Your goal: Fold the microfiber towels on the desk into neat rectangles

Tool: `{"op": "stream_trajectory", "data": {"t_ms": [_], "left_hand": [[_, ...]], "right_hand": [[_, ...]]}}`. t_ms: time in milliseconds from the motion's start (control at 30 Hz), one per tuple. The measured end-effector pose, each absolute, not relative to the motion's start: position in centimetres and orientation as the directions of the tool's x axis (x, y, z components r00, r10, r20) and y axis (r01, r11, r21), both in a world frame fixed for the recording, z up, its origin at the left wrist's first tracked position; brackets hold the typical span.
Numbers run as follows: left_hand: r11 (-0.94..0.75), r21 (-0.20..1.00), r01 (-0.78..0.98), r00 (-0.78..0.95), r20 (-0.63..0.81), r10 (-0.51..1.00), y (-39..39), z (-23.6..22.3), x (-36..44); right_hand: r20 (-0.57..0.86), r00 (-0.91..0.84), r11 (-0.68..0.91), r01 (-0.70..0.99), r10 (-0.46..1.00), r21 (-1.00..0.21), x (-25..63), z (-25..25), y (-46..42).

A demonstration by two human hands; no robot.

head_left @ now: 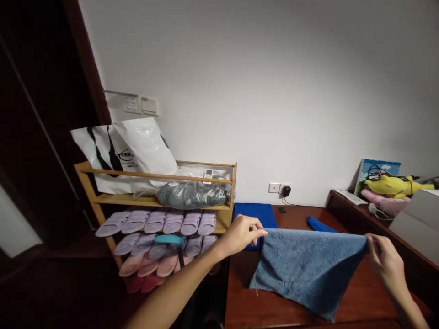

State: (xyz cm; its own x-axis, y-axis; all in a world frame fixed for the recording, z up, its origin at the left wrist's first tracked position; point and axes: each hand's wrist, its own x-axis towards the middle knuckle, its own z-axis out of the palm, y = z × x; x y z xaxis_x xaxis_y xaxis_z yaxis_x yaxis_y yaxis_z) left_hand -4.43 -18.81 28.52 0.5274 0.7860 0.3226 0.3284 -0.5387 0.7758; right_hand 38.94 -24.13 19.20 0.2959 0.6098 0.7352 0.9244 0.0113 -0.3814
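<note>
A blue-grey towel (308,267) hangs stretched between my two hands above a dark red wooden table (363,297). My left hand (242,235) pinches the towel's upper left corner. My right hand (386,262) pinches the upper right corner. The towel's lower edge droops onto the tabletop. Both hands are closed on the cloth.
A folded bright blue cloth (257,214) and a rolled blue cloth (320,225) lie at the table's back. A wooden shoe rack (157,201) with several slippers and plastic bags stands to the left. A yellow plush toy (394,185) sits on a raised shelf at right, with a charger (286,191) plugged into the wall.
</note>
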Motion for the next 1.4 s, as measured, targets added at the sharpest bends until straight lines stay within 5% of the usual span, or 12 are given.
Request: {"op": "stream_trajectory", "data": {"t_ms": [200,467,633,800,1067,1400], "left_hand": [[-0.529,0.766,0.365,0.591,0.248,0.767,-22.9,30.1,-5.0],[-0.333,0.886,0.322,0.587,0.089,0.804,-22.1,27.1,-7.5],[-0.212,0.935,0.284,0.604,-0.003,0.797,-16.7,21.1,-8.6],[-0.160,0.939,0.306,0.403,0.025,0.915,-10.3,14.1,-8.2],[-0.067,0.943,0.326,0.183,0.006,0.983,-4.7,6.6,-6.2],[0.124,0.895,0.428,0.089,-0.178,0.980,-0.6,2.5,-4.4]], "right_hand": [[0.833,0.184,0.000,0.976,0.522,-0.216,39.6,19.8,-26.4],[0.648,0.346,-0.050,0.902,0.679,-0.429,37.7,16.8,-26.5],[0.547,0.260,0.047,0.874,0.796,-0.484,36.2,14.0,-21.9],[0.328,0.234,-0.026,0.847,0.915,-0.532,34.3,10.5,-16.9],[0.322,0.294,-0.094,0.851,0.900,-0.516,32.2,7.1,-11.3],[0.067,0.381,-0.215,0.649,0.922,-0.730,32.5,3.7,-7.2]]}}
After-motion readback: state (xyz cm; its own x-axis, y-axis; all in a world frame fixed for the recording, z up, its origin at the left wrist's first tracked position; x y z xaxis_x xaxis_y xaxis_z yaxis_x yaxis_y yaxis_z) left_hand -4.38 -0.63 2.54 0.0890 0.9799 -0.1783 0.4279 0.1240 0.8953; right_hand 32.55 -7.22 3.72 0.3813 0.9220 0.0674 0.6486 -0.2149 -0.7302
